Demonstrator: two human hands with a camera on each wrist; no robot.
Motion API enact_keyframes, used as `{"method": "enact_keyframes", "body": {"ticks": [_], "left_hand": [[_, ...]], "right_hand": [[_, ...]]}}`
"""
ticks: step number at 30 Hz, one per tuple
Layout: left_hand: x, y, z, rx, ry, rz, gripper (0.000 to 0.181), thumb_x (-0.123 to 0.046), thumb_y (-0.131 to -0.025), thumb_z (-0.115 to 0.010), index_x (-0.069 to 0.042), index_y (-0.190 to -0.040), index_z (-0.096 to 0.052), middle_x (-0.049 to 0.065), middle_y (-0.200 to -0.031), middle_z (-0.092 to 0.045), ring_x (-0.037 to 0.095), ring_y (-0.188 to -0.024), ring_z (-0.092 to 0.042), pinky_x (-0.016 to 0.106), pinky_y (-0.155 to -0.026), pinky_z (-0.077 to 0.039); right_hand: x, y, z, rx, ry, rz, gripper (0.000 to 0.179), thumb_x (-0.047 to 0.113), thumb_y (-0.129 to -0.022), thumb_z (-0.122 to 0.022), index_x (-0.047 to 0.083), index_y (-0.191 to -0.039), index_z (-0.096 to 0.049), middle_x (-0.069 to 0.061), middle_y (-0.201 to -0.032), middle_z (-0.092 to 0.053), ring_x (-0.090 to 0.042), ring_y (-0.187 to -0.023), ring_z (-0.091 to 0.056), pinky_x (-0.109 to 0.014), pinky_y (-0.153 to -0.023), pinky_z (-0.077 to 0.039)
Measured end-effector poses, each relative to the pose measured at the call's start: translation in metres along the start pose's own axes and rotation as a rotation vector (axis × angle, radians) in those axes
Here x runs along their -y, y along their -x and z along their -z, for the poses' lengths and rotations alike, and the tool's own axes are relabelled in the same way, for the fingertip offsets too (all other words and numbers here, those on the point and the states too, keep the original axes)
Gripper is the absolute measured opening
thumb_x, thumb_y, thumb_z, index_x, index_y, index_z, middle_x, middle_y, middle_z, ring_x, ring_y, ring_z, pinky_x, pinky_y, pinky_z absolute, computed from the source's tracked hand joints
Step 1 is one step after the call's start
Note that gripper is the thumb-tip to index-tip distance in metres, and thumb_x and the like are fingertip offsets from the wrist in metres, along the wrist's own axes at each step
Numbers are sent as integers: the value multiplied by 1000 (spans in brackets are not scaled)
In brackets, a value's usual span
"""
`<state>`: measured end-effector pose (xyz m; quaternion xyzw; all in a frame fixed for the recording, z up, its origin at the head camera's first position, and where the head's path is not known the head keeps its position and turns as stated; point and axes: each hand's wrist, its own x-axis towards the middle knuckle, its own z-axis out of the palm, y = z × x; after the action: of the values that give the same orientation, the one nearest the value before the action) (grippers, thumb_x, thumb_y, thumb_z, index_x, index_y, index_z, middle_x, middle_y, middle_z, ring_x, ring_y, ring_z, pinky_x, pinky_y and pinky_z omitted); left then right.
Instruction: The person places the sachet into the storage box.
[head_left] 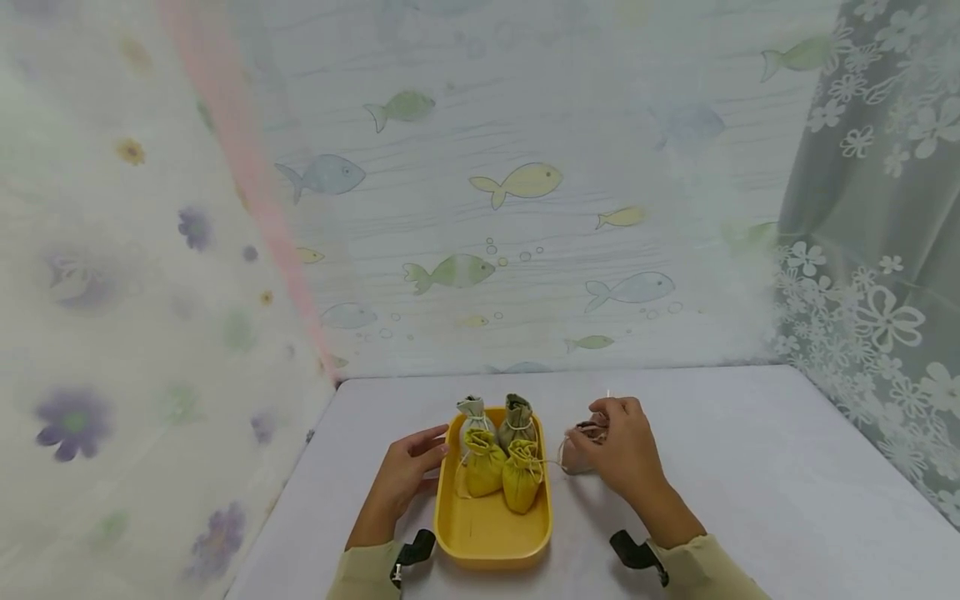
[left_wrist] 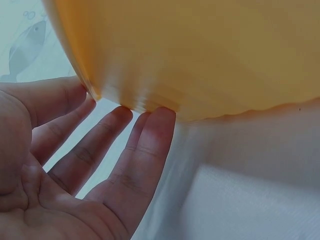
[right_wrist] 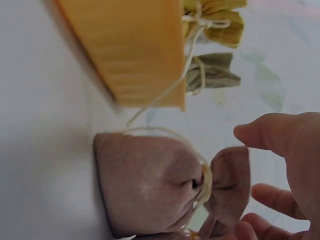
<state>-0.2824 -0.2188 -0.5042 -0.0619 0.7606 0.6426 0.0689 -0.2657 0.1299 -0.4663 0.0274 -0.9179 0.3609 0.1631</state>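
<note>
A yellow plastic tray (head_left: 491, 537) holds several small drawstring pouches: a whitish pouch (head_left: 474, 421) and an olive-brown pouch (head_left: 517, 423) behind two yellow pouches (head_left: 484, 471). At the tray's left side, my left hand (head_left: 408, 471) touches the outer wall with its fingertips (left_wrist: 160, 125), the fingers nearly straight. Beside the tray on the right, a dusty-pink pouch (right_wrist: 150, 180) stands on the table, tied with a cream cord. My right hand (head_left: 624, 442) is around its gathered top. In the right wrist view the thumb is apart from the cloth; the lower fingers lie close to it, contact unclear.
A white-covered table (head_left: 735, 483) lies under everything, with its back edge against a fish-print curtain (head_left: 517, 179). A loose cord (right_wrist: 165, 92) from one yellow pouch hangs over the tray's right rim. A flowered sheet (head_left: 112, 333) borders the left.
</note>
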Motion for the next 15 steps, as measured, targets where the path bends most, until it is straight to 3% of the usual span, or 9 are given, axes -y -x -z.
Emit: {"method": "enact_keyframes", "body": {"ticks": [5,10,15], "left_hand": [[1,0,-2,0,-2,2,50,-31,-98,-73,-21,-146,-61,16,-147,-59,25,-118,-69,42,-87,-64],[2,-1,-2,-8,-9,-1,50,-31,-98,-73,-21,-145,-61,16,-147,-59,24,-116,-69,41,-87,-64],[0,-1,-1,-8,-8,0,50,-32,-98,-73,-22,-145,-61,16,-147,-59,24,-113,-70,41,-86,-64]], "right_hand": [[-7,0,-1,-17,57,-63,61,53,-84,-81,8,-122,-63,-21,-132,-50,-41,-116,-54,-55,-91,-54],[-10,-2,-3,22,82,-111,81,75,-79,-73,8,-121,-58,-21,-128,-50,-36,-106,-58,-53,-88,-55],[-13,-6,-5,18,60,-109,73,67,-84,-75,6,-121,-58,-16,-119,-59,-31,-100,-61,-51,-86,-56]]}}
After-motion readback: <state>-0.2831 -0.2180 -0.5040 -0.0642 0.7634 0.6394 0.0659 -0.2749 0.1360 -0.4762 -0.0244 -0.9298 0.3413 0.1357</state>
